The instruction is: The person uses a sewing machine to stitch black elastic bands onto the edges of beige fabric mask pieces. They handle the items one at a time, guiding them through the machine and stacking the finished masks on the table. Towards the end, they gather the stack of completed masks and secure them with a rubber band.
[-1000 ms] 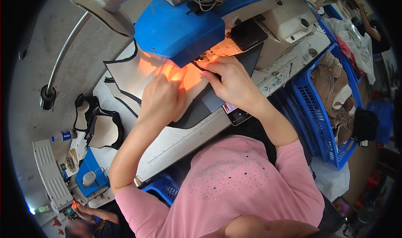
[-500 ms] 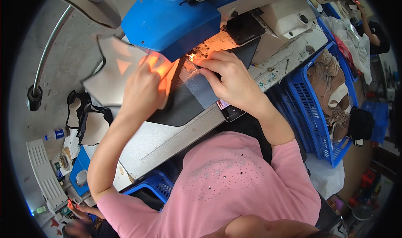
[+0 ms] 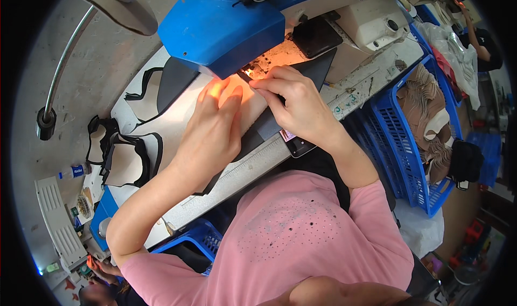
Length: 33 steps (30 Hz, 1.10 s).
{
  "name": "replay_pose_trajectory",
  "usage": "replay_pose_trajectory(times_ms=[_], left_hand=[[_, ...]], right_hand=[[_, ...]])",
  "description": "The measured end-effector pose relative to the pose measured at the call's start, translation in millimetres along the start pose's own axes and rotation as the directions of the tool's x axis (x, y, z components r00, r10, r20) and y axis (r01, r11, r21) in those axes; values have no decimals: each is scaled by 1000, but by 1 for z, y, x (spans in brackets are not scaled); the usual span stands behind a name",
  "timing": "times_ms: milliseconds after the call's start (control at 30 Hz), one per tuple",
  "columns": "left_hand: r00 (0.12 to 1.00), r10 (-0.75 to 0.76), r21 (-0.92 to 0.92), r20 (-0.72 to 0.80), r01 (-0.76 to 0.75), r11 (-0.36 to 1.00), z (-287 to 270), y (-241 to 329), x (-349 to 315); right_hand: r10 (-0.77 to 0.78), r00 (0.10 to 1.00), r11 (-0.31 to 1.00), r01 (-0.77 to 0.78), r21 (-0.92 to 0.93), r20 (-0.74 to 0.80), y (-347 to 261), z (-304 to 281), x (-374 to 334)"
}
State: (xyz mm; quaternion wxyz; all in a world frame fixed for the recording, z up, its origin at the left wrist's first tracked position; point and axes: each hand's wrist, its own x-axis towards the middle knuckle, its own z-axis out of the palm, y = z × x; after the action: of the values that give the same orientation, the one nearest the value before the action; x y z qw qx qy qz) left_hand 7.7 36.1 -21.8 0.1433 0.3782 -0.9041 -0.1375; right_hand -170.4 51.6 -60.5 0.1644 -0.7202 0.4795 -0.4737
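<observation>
A cream, dark-edged sheet piece point(image 3: 186, 104) lies across the worktable, its right part beneath the blue machine head point(image 3: 226, 31). My left hand point(image 3: 212, 125) rests on it palm down, fingers stretched apart toward the lit working point. Close to that point, my right hand point(image 3: 293, 98) is closed in a pinch at the piece's right end. A narrow dark strip or edge point(image 3: 244, 77) shows by its fingertips; what they hold is hidden. Under the piece lies a dark grey sheet point(image 3: 175, 82).
More dark-edged cream pieces point(image 3: 126, 163) lie at the left. A lamp point(image 3: 46, 123) on a bent metal arm stands there. A black phone-like device point(image 3: 299, 145) sits at the table's front edge. Blue crates point(image 3: 401, 144) with brown cut pieces stand at right. Other people work farther off.
The cream piece has swung from a raised position at the left to lying under the machine head. My left hand has moved right and nearer. My right hand has hardly moved.
</observation>
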Motion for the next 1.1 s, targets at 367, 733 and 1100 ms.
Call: replay_pose_trajectory(times_ms=[367,733,1100], left_hand=[[984,33,69,173,-46,997,-36,-26,25],[940,-191,58,284,182,982,-41,-2,24],[873,-372,-85,315,416,905,-36,17,19]], right_hand=[[-13,1000,1000,13,11,-14,0,0,1],[37,999,999,-37,40,9,-1,-6,-2],[-38,987,999,40,-13,158,-4,-11,-3]])
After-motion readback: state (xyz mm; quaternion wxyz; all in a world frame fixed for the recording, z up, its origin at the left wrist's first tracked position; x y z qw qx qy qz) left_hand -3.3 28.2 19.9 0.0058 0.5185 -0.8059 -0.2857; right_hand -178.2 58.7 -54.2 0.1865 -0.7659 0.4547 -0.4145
